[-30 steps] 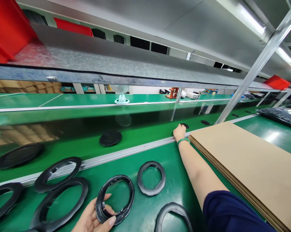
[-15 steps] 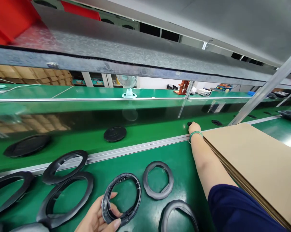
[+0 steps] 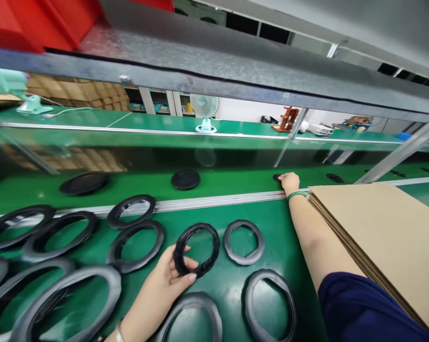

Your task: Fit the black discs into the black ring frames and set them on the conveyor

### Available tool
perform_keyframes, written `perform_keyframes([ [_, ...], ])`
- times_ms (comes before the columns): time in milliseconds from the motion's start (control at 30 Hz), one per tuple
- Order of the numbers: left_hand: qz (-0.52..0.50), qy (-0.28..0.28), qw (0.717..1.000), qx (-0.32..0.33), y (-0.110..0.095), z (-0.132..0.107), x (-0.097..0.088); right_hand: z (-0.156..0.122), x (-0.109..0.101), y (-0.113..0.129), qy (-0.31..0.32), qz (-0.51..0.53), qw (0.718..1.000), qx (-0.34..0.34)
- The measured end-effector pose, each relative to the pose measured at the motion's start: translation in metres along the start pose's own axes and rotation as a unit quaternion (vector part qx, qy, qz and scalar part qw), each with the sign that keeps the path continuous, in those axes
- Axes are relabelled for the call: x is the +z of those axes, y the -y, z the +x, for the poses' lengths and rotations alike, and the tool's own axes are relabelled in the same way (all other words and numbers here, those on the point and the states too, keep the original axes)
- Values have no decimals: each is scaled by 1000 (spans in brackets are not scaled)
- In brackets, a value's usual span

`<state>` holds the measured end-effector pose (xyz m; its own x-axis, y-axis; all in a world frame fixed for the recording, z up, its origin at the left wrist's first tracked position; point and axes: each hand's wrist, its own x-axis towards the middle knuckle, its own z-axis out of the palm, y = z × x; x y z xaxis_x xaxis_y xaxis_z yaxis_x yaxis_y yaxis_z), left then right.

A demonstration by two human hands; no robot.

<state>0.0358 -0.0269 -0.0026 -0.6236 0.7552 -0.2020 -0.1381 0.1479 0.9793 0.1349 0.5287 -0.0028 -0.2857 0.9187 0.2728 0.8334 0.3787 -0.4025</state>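
Observation:
My left hand [image 3: 161,289] is closed on the lower left rim of a black plastic ring [image 3: 213,240], holding it tilted above the green work surface. My right hand [image 3: 290,182] reaches far forward over the green belt, its fingers closed at the edge of a small black disc [image 3: 276,177]. The fingertips are partly hidden by the hand itself. A grey-black ring [image 3: 230,254] lies just right of the held ring, and another ring [image 3: 250,299] lies nearer to me.
Several black rings [image 3: 116,287] cover the left side, some overlapping. More discs, among them one black disc [image 3: 185,180], lie along the belt [image 3: 232,181]. Stacked cardboard sheets [image 3: 378,223] stand beside my right arm. A metal shelf [image 3: 200,57] hangs overhead; a slanted post [image 3: 396,152] stands at right.
My view has swung left and down, showing more rings. The ring in my left hand has tilted and come nearer the loose ring on its right. My right hand stays at the small disc.

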Motion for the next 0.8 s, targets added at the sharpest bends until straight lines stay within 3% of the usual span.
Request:
perform_keyframes([
  [167,-6,22,1000,1,-8,-3,-1,-38,-10,30,-12,98,994,-39],
  [367,-12,21,1000,5,-16,-6,3,-141,-37,103,3,250,950,-187],
  [433,-7,19,1000,4,-16,-7,4,-185,-54,129,31,307,910,-278],
  [533,0,15,1000,1,-16,-7,4,-247,-76,156,87,393,777,-483],
  [600,-9,12,1000,0,-16,-6,4,-276,-81,164,111,377,715,-578],
  [700,-44,15,999,-3,-17,-5,5,-297,-69,162,99,307,675,-664],
  [800,-53,20,998,-15,-16,-4,4,-300,-53,157,83,265,665,-694],
])
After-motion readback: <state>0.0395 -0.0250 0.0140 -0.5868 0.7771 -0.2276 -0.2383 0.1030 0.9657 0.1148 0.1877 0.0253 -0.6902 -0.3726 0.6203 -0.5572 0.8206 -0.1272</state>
